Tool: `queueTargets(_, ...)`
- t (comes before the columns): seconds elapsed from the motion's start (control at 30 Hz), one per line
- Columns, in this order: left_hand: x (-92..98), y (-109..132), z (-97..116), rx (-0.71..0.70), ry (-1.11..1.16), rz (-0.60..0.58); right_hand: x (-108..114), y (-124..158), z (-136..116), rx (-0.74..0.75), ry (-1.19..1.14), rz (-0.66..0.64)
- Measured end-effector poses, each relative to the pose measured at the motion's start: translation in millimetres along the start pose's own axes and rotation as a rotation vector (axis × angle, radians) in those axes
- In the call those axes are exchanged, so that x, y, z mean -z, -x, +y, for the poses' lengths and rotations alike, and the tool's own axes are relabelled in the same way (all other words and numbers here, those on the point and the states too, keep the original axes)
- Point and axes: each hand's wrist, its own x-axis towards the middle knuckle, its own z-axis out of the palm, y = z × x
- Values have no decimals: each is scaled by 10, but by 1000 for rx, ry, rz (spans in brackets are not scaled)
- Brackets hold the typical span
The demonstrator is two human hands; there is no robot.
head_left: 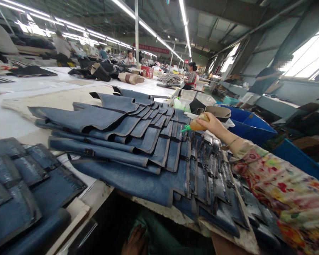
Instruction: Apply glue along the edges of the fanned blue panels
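Observation:
My right hand [208, 122] is closed around a squeeze glue bottle [198, 124], yellowish-brown with a green nozzle. The nozzle tip points left and down, just above the overlapping rows of blue leather pieces [151, 138] with grey edges. Wet, shiny glue streaks [207, 156] run along the edges of the pieces to the right. Down in the shade below the table edge, my left hand [135, 241] rests on dark green cloth over my lap, its fingers laid out and holding nothing that shows.
Another stack of blue leather pieces [23, 184] with shiny edges lies at the lower left. Blue bins [244, 122] and a tan-grey rolled piece [218, 112] stand beyond my right arm. Co-workers sit across the hall, and one person [266, 81] stands at the right.

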Motion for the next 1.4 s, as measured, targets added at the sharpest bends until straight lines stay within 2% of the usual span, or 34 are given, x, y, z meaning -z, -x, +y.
queueTargets(0.27,89,19,38,-2,-9,-54,110,316,-130,65,-40,-105)
queueTargets(0.43,119,40,86,23,-15,-60,128,336,-105,46,-133,-77)
queueTargets(0.6,124,40,94,15,-28,-62,116,374,-109,60,-104,-71)
queueTargets(0.8,91,33,76,27,-4,-22,134,532,-198,98,-58,-69)
queueTargets(0.93,41,37,69,24,8,-4,148,623,-252,180,-29,-48)
queueTargets(1.13,-44,54,59,19,-11,120,114,660,-259,251,12,15)
queueTargets(1.27,-33,38,39,22,2,58,106,823,-269,282,4,-45)
queueTargets(1.4,45,68,69,28,28,-10,118,992,-291,228,-31,-110)
